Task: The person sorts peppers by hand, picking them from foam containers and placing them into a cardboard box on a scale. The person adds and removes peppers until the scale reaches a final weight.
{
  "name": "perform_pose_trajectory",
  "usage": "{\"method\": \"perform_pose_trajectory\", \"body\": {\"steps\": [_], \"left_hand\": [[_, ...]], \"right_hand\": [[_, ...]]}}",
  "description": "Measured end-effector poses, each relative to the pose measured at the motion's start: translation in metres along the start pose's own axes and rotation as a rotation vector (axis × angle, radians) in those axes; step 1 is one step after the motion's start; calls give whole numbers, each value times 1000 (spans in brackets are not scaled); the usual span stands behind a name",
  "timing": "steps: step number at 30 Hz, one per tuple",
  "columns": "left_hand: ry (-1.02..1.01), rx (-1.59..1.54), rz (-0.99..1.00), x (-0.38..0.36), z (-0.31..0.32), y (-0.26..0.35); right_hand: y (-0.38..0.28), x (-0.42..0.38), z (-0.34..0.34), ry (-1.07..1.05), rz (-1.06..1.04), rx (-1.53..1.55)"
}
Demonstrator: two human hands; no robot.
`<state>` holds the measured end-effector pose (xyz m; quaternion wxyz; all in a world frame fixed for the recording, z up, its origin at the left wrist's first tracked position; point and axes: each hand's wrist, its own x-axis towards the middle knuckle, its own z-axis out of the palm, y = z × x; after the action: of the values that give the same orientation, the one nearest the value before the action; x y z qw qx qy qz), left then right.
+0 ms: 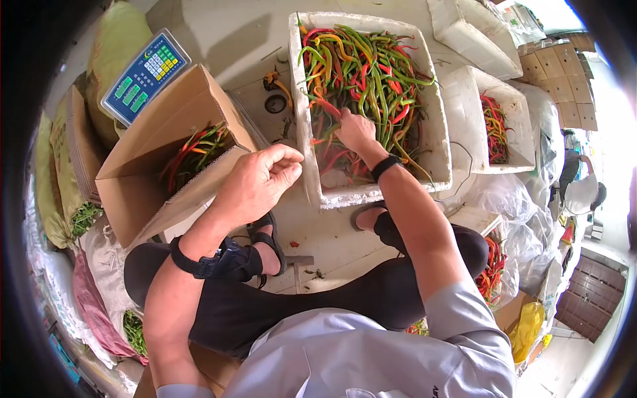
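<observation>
My right hand [356,131] is inside a white foam box [443,132], its fingers closed at the end of a red chili pepper [324,106]. A heap of green, red and orange chili peppers [371,79] fills most of that box around the hand. The near left part of the box holds fewer peppers, and its bottom shows there. My left hand [259,182] hovers between the foam box and an open cardboard box [133,192], fingers loosely curled and thumb a little apart, with nothing visible in it. Mixed chili peppers [196,152] lie inside the cardboard box.
A weighing scale's display panel [146,76] stands behind the cardboard box. Another foam box [524,139] with chilies is at the right, beside plastic bags [504,199]. Sacks [60,172] line the left. Another person [580,179] is at the far right.
</observation>
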<state>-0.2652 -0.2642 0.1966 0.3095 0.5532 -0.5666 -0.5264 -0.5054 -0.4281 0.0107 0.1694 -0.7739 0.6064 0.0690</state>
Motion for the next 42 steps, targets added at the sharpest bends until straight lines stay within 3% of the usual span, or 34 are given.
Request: {"method": "perform_pose_trajectory", "body": {"steps": [4,8,12,14,15,17,21,23,25,27,29,31,32,33,35,36,37,39,40,41,42], "left_hand": [[-52,34,-86,-3,-8,6],[-76,53,-68,-1,-13,3],[-135,-40,-107,2,-7,-5],[-141,-36,-124,1,-3,-9],[-144,-34,-142,1,-1,-11],[-148,-30,-133,0,6,-19],[-163,25,-118,-7,4,-11],[-168,32,-131,-6,3,-6],[-164,13,-99,-2,3,-5],[-168,-8,-93,3,6,-10],[-166,-28,-93,3,7,-11],[-118,-70,-68,0,8,-10],[-117,-66,-64,-2,8,-10],[-118,-69,-82,-4,7,-9],[-116,-65,-94,-5,6,-10],[-111,-85,-96,-5,7,-13],[-106,-106,-100,-5,7,-14],[-131,-112,-115,-4,5,-11],[-157,-123,-131,-4,5,-10],[-159,-119,-131,-3,5,-11],[-152,-147,-137,-3,5,-14]], "right_hand": [[4,20,-27,36,-12,1],[27,10,-74,184,-85,294],[41,11,-92,4,-38,420],[33,8,-81,-27,-129,81],[34,11,-66,-26,-135,79],[30,18,-39,144,-191,-133],[9,6,-71,6,27,-82],[31,15,-84,124,-26,-41],[63,30,-113,-77,8,399],[67,19,-149,-113,91,719],[51,-5,-184,-110,71,827],[44,-14,-196,-58,-93,927],[48,-6,-189,-111,-208,1137],[51,-2,-188,-107,-211,1139],[57,5,-188,-295,-310,1342],[53,11,-181,-139,-533,1131],[55,14,-180,-134,-537,1134],[21,-5,-199,-272,-175,1774],[22,-1,-193,-87,-439,1424],[18,-3,-196,-84,-439,1428],[14,-5,-199,-239,-356,1698]]}}
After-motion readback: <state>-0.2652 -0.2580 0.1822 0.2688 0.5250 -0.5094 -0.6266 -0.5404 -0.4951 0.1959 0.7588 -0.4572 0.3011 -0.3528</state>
